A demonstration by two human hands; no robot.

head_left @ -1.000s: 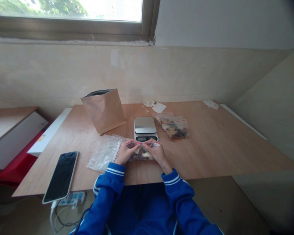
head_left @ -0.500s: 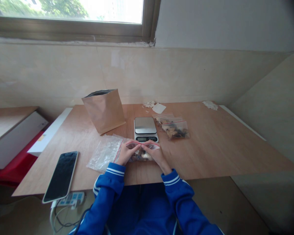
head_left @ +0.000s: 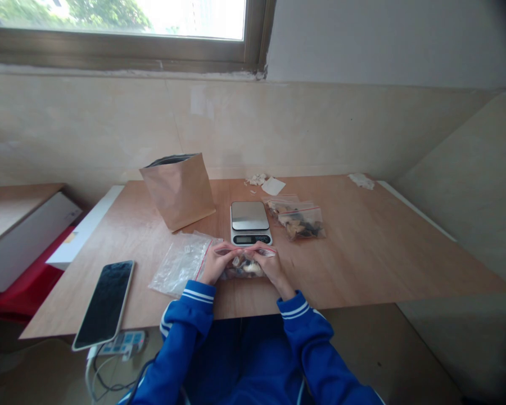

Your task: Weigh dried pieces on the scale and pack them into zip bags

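A clear zip-lock bag (head_left: 243, 269) with a red seal strip and dried pieces inside lies at the table's front, just before the digital scale (head_left: 250, 216). My left hand (head_left: 216, 261) pinches its top edge from the left. From the right, my right hand (head_left: 268, 260) pinches the same edge, with the fingertips of both hands a little apart near the middle. Left of my left hand, flat empty zip-lock bags (head_left: 177, 264) lie on the table, partly behind that hand. Two filled zip-lock bags (head_left: 299, 221) rest right of the scale, overlapping.
A brown paper pouch (head_left: 179, 191) stands with its top open at the back left. A phone (head_left: 105, 304) with a cable lies at the left front edge, above a power strip (head_left: 124, 342). White scraps (head_left: 273, 186) lie near the wall on the wooden table (head_left: 375, 247).
My fingertips have moved slightly apart along the bag's seal strip, the right hand's thumb shifting right. The other things stay where they were.
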